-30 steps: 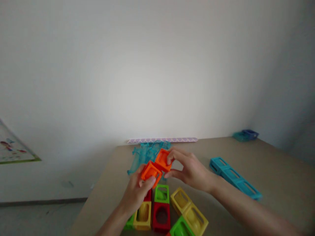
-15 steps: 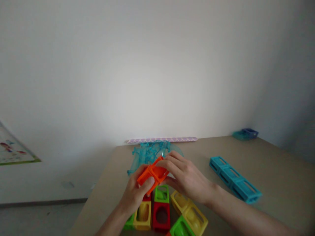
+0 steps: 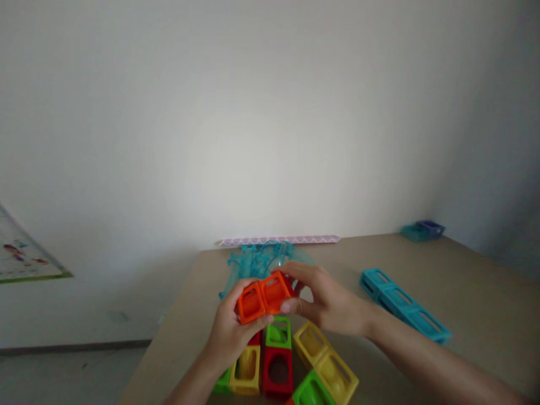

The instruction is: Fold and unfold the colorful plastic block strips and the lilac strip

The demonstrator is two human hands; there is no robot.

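Two joined orange toy blocks point(image 3: 262, 297), hollow with window-like openings, are held up above the table between my two hands. My left hand point(image 3: 225, 326) grips the left block, with its thumb along the lower edge. At the other end, my right hand point(image 3: 329, 298) pinches the right block between thumb and fingers. Just below lie a green block point(image 3: 278, 333) joined to a red block point(image 3: 278, 372) with a round opening. A yellow block point(image 3: 246, 370) sits left of these, partly under my left hand. Two yellow blocks point(image 3: 325, 360) lie slanted to the right, touching another green block point(image 3: 312, 391).
Clear blue plastic track-like pieces point(image 3: 248, 261) lie behind my hands. A purple patterned strip point(image 3: 278, 241) rests along the wall. To the right is a bar of joined blue blocks point(image 3: 405, 306). Blue and purple pieces point(image 3: 424, 230) sit in the far right corner.
The orange blocks have turned, so their openings now face me more. My right hand's fingers have shifted to the right end of the pair; my left hand still grips the left block.
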